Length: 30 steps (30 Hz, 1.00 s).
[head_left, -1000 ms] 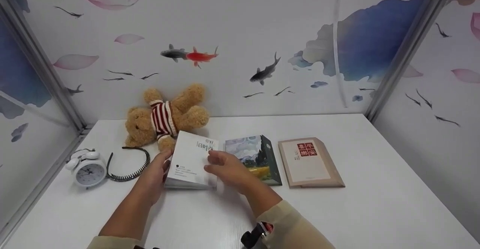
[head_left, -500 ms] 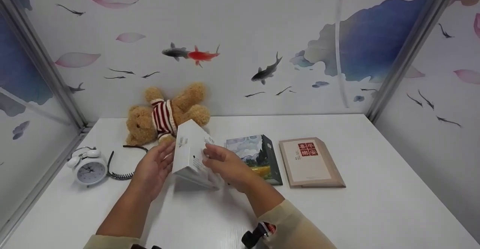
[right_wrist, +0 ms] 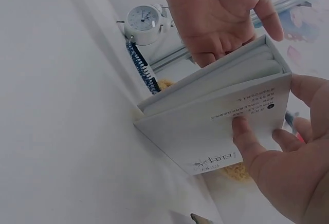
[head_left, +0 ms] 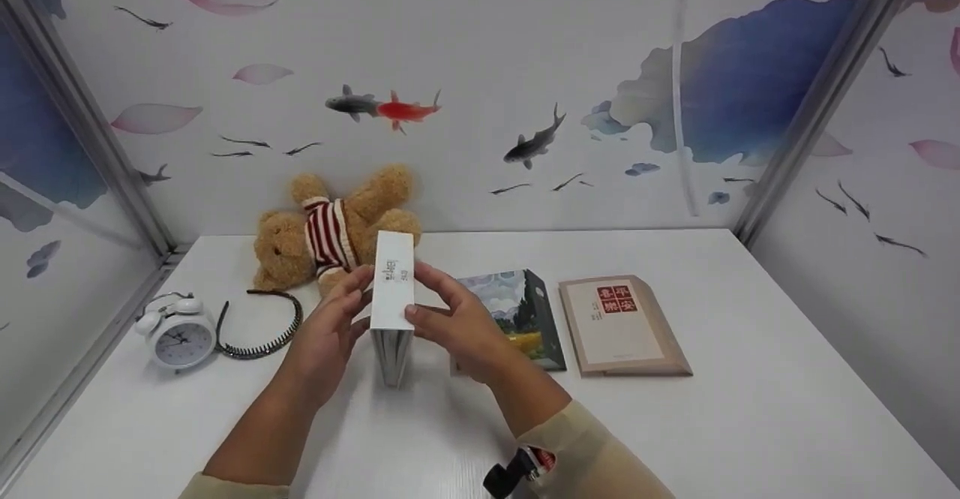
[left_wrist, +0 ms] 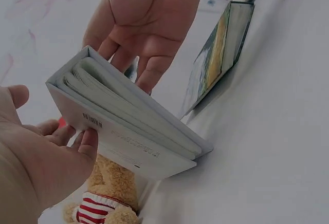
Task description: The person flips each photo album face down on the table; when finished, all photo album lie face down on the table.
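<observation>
A white hardcover book (head_left: 393, 281) stands upright between the two hands, its printed spine facing up and its page edges fanned slightly at the near end. My left hand (head_left: 326, 341) touches the cover bearing a barcode with its fingertips, the thumb away from it in the left wrist view. Against the opposite cover (right_wrist: 221, 126), the fingers of my right hand (head_left: 465, 326) press, with the thumb at the spine's edge. In the left wrist view the book (left_wrist: 123, 111) shows its pages between the covers. The book's lower edge meets the white table (head_left: 405, 446).
Right of the book lie a thick book with a painted landscape (head_left: 499, 308) and a tan book with a red stamp (head_left: 619, 326). Leftward are a black headband (head_left: 300, 319) and white alarm clock (head_left: 180, 341). A teddy bear (head_left: 330, 236) lies against the back wall.
The white book has turned from lying tilted, cover up, to standing on edge with its spine up. The left hand has moved right and come against its cover.
</observation>
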Tool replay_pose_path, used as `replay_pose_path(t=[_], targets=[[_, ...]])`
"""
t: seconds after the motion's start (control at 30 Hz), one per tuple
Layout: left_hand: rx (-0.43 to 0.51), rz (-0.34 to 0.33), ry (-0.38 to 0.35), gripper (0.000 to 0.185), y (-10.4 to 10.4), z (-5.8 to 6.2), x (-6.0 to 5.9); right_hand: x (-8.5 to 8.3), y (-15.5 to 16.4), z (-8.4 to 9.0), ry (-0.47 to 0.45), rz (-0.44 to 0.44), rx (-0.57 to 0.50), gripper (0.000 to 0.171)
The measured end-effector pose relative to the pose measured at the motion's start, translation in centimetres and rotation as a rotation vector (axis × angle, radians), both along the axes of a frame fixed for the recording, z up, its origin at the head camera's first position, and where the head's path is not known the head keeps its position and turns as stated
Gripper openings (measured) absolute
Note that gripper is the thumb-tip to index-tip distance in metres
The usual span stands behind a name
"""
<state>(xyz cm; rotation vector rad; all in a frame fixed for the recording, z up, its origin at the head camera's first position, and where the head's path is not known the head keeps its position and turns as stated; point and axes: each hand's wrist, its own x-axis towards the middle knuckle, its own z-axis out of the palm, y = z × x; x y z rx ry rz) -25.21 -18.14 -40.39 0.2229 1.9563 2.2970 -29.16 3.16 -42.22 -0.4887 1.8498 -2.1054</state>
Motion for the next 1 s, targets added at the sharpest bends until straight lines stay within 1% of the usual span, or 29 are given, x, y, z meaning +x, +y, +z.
replay_pose_path(t=[0.07,0.1,0.17,0.3,0.4,0.47,0.7,0.8,1.0], targets=[[-0.013,0.001,-0.013,0.056,0.0,-0.4,-0.2,-0.1,0.3,0.2,0.002,-0.014,0.009,0.07],[-0.019,0.004,-0.033,0.056,0.0,-0.7,-0.4,-0.1,0.4,0.3,-0.001,-0.022,0.013,0.071],[-0.04,0.01,-0.091,0.06,-0.2,-1.4,-0.7,-0.3,0.7,0.5,0.003,-0.037,0.018,0.073],[-0.075,0.011,-0.243,0.067,-0.7,-2.9,-1.3,-0.6,1.1,0.8,0.008,-0.058,0.042,0.076],[-0.069,0.012,-0.297,0.07,-1.2,-3.6,-1.5,-0.7,1.3,0.9,0.022,-0.056,0.06,0.077],[-0.051,0.02,-0.307,0.071,-1.3,-3.9,-1.6,-0.8,1.4,1.0,0.027,-0.055,0.074,0.077],[-0.021,0.009,-0.294,0.07,-1.3,-4.5,-1.8,-1.0,1.8,1.2,0.045,-0.046,0.154,0.077],[-0.006,0.019,-0.295,0.07,-1.4,-4.6,-1.8,-1.1,1.9,1.2,0.04,-0.044,0.183,0.075],[-0.024,0.047,-0.28,0.072,-1.8,-4.3,-1.7,-1.2,2.0,0.9,0.034,-0.066,0.24,0.068]])
